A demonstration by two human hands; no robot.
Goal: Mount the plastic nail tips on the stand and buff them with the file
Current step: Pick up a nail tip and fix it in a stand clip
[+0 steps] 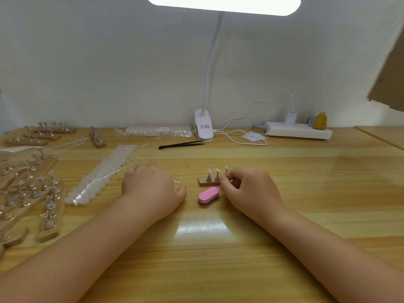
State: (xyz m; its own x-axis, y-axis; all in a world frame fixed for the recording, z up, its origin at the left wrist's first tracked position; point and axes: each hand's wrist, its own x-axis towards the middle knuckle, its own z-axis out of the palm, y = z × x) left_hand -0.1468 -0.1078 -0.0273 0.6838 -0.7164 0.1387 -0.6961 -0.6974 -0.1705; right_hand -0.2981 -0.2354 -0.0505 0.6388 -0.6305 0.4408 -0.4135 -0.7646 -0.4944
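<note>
Head view looks down on both hands working low on the wooden tabletop (pixel 218 248). Right hand (pixel 249 189) curls over the right end of the small wooden stand (pixel 207 182), its fingers (pixel 229 179) bent and drawn together as if pinching something tiny at one of the pegs; whether a nail tip sits between them is too small to tell. My guess is that the hand covers that end of the stand both to steady it and to seat a tip on a peg.

Left hand (pixel 153 186) lies knuckles up, fingers curled downward onto a short row of clear nail tips (pixel 178 182) just beyond its thumb. It seems to be pressing or gathering them, though the fingertips are hidden, so a real grip cannot be confirmed.

Between the two hands, just nearer the body than the right fingers, the pink buffing file (pixel 208 195) rests flat and untouched. Its long axis runs roughly left to right, tilted slightly so the right end points away. It looks parked there for a quick pick-up once mounting is finished.

Long axis of the stand runs left to right, with the metal pegs standing upright and at least two of them carrying pale tips that lean away toward the wall.

Well left of the left fingers lie a long strip of white tips (pixel 102 173) and many spare stands (pixel 32 186).
</note>
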